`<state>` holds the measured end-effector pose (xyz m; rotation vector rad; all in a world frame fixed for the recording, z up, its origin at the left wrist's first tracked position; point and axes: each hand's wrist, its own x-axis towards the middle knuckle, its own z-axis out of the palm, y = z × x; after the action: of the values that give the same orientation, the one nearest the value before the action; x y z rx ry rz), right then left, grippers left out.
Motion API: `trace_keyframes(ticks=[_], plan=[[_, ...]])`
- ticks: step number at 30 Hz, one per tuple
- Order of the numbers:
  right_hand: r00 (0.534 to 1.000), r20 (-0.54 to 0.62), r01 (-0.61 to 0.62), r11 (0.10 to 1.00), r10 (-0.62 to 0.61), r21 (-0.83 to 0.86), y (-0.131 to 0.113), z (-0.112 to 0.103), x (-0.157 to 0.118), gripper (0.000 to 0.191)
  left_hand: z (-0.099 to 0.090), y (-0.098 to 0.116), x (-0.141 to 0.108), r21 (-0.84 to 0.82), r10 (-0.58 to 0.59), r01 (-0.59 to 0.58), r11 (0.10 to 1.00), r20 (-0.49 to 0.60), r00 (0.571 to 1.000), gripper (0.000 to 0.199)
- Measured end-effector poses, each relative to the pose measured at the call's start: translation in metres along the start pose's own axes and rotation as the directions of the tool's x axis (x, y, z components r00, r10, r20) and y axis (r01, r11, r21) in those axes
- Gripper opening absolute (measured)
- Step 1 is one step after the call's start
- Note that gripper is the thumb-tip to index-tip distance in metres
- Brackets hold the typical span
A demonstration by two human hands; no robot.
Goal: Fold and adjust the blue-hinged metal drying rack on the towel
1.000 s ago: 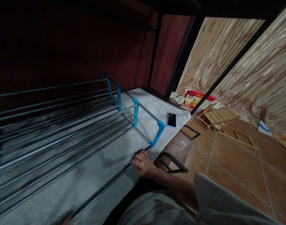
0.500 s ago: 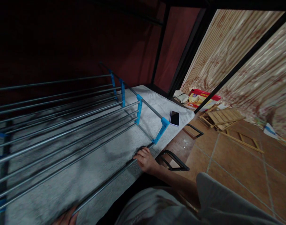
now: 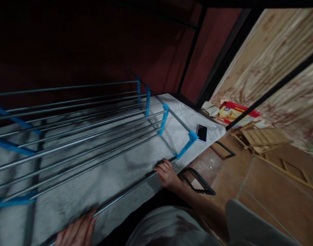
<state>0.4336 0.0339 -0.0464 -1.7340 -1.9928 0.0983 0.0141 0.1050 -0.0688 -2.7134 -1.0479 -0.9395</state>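
A drying rack (image 3: pixel 165 118) of grey metal rods with blue plastic brackets lies across a pale grey fleecy cover (image 3: pixel 177 119). My left hand (image 3: pixel 78 230) rests over the near long bar (image 3: pixel 125 193) at the bottom of the view, its fingers bent around it and the thumb out of sight. Farther right along the same bar, my right hand (image 3: pixel 167 175) has its fingers curled over it, close to the corner bracket (image 3: pixel 186 146). Blue angled pieces (image 3: pixel 15 147) join the rods at the left end, partly cut off by the frame.
A phone (image 3: pixel 201 132) lies on the cover beyond the rack's right corner. Black metal frames (image 3: pixel 198 181) stand below the edge. On the tiled floor are a folded wooden chair (image 3: pixel 264 133) and a red and yellow box (image 3: pixel 235 114). A dark post (image 3: pixel 279 87) slants at right.
The view has turned left, so the rack and both hands appear farther right. More of my left hand and of the rack's left end shows. Both hands stay on the bar.
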Motion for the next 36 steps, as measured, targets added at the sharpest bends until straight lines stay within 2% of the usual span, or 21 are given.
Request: trace_keyframes(ticks=[2,5,8,11,14,17,19,20,22,23,24,25,26,27,30,34,36], plan=[[0.998,-0.013,0.060,0.998,-0.060,0.002,-0.006,0.002,-0.003,0.039,-0.010,0.019,0.009,0.072,-0.011,0.009,0.997,0.028,1.000,0.048],[0.983,-0.008,0.184,0.983,-0.184,0.002,-0.013,0.011,-0.004,0.036,-0.018,0.040,0.021,0.154,-0.100,0.092,0.984,0.042,0.994,0.030],[0.950,0.005,0.313,0.950,-0.313,-0.015,-0.015,0.025,0.000,0.034,-0.016,0.049,0.024,0.202,-0.216,0.195,0.960,0.088,0.972,0.029],[0.925,0.034,0.379,0.925,-0.378,-0.027,-0.015,0.032,0.005,0.033,-0.014,0.056,0.023,0.187,-0.294,0.271,0.944,0.111,0.949,0.031],[0.915,0.048,0.402,0.914,-0.400,-0.046,-0.012,0.032,0.006,0.033,-0.014,0.069,0.019,0.170,-0.341,0.326,0.930,0.062,0.938,0.033],[0.911,0.067,0.411,0.909,-0.407,-0.071,-0.008,0.030,0.006,0.033,-0.017,0.078,0.003,0.174,-0.410,0.417,0.892,-0.074,0.909,0.032],[0.906,0.083,0.420,0.904,-0.414,-0.079,-0.006,0.029,0.006,0.033,-0.022,0.079,-0.014,0.163,-0.504,0.538,0.827,-0.208,0.838,0.021],[0.904,0.085,0.425,0.902,-0.419,-0.080,-0.005,0.029,0.006,0.033,-0.025,0.078,-0.024,0.143,-0.565,0.616,0.775,-0.281,0.776,0.014],[0.901,0.082,0.431,0.899,-0.425,-0.081,-0.004,0.030,0.006,0.034,-0.034,0.070,-0.042,0.071,-0.680,0.767,0.637,-0.416,0.603,0.007],[0.900,0.082,0.434,0.897,-0.428,-0.080,-0.003,0.030,0.006,0.035,-0.039,0.064,-0.049,0.023,-0.721,0.821,0.571,-0.463,0.515,0.012],[0.898,0.082,0.438,0.895,-0.432,-0.079,-0.003,0.031,0.006,0.036,-0.044,0.058,-0.053,-0.027,-0.754,0.855,0.519,-0.485,0.442,0.021],[0.896,0.080,0.442,0.893,-0.437,-0.079,-0.002,0.031,0.006,0.036,-0.049,0.051,-0.055,-0.072,-0.784,0.873,0.483,-0.479,0.395,0.030],[0.894,0.078,0.447,0.891,-0.442,-0.079,-0.002,0.032,0.006,0.037,-0.053,0.044,-0.055,-0.109,-0.813,0.879,0.464,-0.446,0.374,0.036],[0.892,0.073,0.451,0.889,-0.446,-0.082,-0.001,0.032,0.006,0.037,-0.056,0.037,-0.054,-0.144,-0.840,0.878,0.457,-0.395,0.372,0.038],[0.886,0.052,0.463,0.882,-0.461,-0.085,0.001,0.034,0.006,0.037,-0.059,0.019,-0.046,-0.269,-0.895,0.865,0.425,-0.268,0.356,0.034],[0.885,0.034,0.465,0.883,-0.464,-0.070,0.003,0.038,0.007,0.036,-0.055,0.004,-0.041,-0.430,-0.941,0.837,0.337,-0.184,0.284,0.040],[0.889,0.021,0.458,0.886,-0.458,-0.071,0.004,0.040,0.008,0.035,-0.055,-0.002,-0.041,-0.458,-0.950,0.832,0.313,-0.151,0.274,0.041]])
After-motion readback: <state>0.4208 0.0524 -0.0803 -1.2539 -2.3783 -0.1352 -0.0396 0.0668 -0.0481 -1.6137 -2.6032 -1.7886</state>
